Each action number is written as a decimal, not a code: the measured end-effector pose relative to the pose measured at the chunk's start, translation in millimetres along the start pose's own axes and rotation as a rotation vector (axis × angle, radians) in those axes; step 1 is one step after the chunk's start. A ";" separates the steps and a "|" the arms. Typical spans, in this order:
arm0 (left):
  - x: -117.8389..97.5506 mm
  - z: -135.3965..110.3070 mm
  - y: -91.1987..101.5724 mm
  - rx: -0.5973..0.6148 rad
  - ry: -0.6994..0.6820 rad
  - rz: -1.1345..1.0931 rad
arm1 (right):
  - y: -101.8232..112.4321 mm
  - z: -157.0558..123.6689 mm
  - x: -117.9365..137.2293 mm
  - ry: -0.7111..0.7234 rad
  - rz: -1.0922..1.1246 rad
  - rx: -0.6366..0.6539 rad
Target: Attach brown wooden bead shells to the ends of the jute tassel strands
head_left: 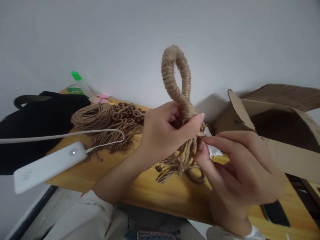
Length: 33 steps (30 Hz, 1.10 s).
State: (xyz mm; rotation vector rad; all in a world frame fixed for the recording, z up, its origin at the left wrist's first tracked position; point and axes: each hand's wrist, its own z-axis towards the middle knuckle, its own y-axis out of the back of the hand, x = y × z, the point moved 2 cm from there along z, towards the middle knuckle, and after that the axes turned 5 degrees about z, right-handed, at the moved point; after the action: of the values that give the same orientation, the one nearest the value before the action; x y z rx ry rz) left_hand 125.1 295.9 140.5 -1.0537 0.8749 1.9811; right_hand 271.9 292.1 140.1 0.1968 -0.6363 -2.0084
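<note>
A jute-wrapped loop (175, 75) stands upright over a wooden table (155, 193), with loose jute cords (178, 163) hanging from its base. My left hand (165, 131) is closed around the neck of the loop just below the ring. My right hand (240, 166) pinches a strand of jute at the same spot, thumb and forefinger pressed together, touching my left thumb. Something small and white (215, 151) shows behind my right fingers.
A heap of jute cord (105, 121) with brown wooden beads (130, 111) lies at the back left. A white power bank (47, 165) with its cable sits at the table's left edge beside a black bag (32, 123). An open cardboard box (280, 133) stands on the right.
</note>
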 end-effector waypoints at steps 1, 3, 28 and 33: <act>0.0 0.2 0.3 0.012 -0.005 -0.001 | -0.3 0.1 -0.2 0.004 0.000 -0.001; 0.4 0.6 1.0 0.034 -0.013 -0.002 | -1.5 0.3 -0.9 -0.007 -0.003 0.015; 5.9 9.7 5.2 0.259 -0.005 0.020 | -9.7 -1.2 -6.7 0.029 -0.033 -0.031; 7.3 10.9 5.5 0.289 0.016 -0.013 | -10.0 -0.6 -7.8 -0.002 -0.067 -0.048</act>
State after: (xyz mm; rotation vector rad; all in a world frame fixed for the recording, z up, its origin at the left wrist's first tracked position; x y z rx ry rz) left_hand 113.4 304.0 140.2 -0.9063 1.1211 1.7713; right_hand 268.4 302.4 133.5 0.1899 -0.5889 -2.0862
